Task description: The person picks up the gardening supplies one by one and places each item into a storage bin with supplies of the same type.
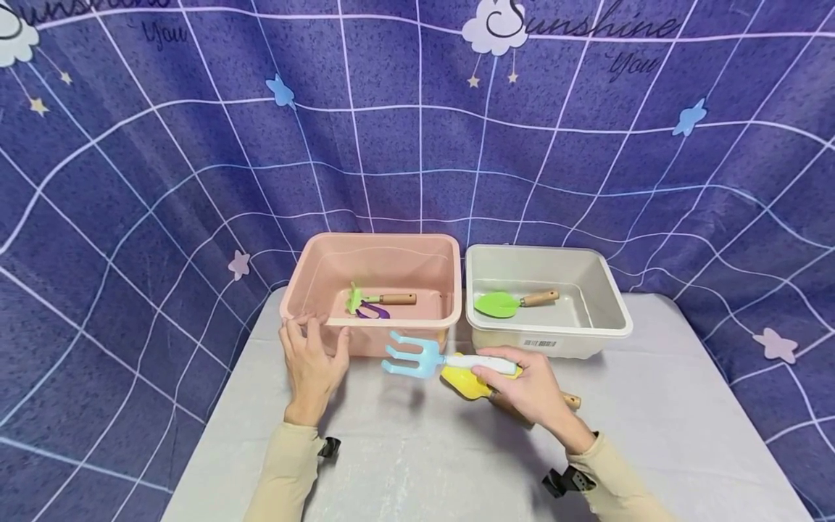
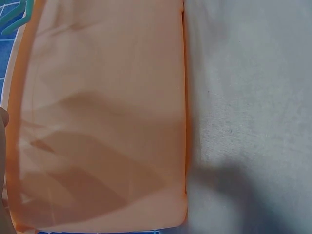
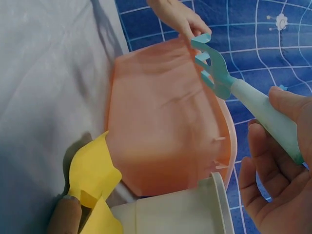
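My right hand (image 1: 531, 384) holds a small hand fork (image 1: 417, 357) by its white handle. Its light blue tines point left, above the table in front of the pink bin (image 1: 385, 241). In the right wrist view the fork (image 3: 219, 78) lies between thumb and fingers. My left hand (image 1: 313, 366) grips the pink bin's front left rim, fingers over the edge and thumb on the outer wall. Inside that bin lie a green hand rake (image 1: 355, 299) with a wooden handle and a purple-edged tool (image 1: 373, 311). Yellow trowels (image 1: 466, 382) lie on the table, partly hidden beneath my right hand.
Right of the pink bin stands a light grey bin (image 1: 616, 293) with a green trowel (image 1: 499, 304) inside. Both bins sit at the back of the cloth-covered table (image 1: 417, 464). A blue gridded curtain (image 1: 417, 145) hangs behind and beside it.
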The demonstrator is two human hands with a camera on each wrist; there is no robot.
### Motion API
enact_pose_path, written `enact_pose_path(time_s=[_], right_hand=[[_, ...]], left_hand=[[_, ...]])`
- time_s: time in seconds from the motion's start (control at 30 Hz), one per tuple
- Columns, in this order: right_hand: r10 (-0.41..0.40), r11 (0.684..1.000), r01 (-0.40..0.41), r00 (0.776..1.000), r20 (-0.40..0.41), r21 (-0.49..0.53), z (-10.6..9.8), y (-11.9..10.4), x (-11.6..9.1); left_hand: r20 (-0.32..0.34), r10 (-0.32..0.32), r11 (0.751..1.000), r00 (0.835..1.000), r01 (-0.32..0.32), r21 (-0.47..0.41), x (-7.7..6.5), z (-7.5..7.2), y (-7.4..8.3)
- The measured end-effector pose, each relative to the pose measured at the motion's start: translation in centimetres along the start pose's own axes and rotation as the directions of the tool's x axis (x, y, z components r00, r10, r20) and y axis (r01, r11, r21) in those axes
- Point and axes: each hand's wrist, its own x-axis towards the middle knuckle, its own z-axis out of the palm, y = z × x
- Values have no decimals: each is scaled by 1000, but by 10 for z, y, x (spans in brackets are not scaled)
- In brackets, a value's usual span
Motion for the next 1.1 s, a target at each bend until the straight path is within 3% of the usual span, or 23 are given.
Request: enact_pose_path(time_s=[0.33,0.9,1.1], right_hand=[[3,999,-3,1000,-15,-38,-1,-9,6],[-18,1000,17,999,-33,-22,1,-14,11],[-40,999,39,999,-30,-23,1,-14,13]], left_hand=[[-9,1,1000,1000,-1,-16,1,1,-1],[1,0,1000,1000,0,-12,-1,1,-1],[-23,2,1000,1000,-2,-28,0,1,0]])
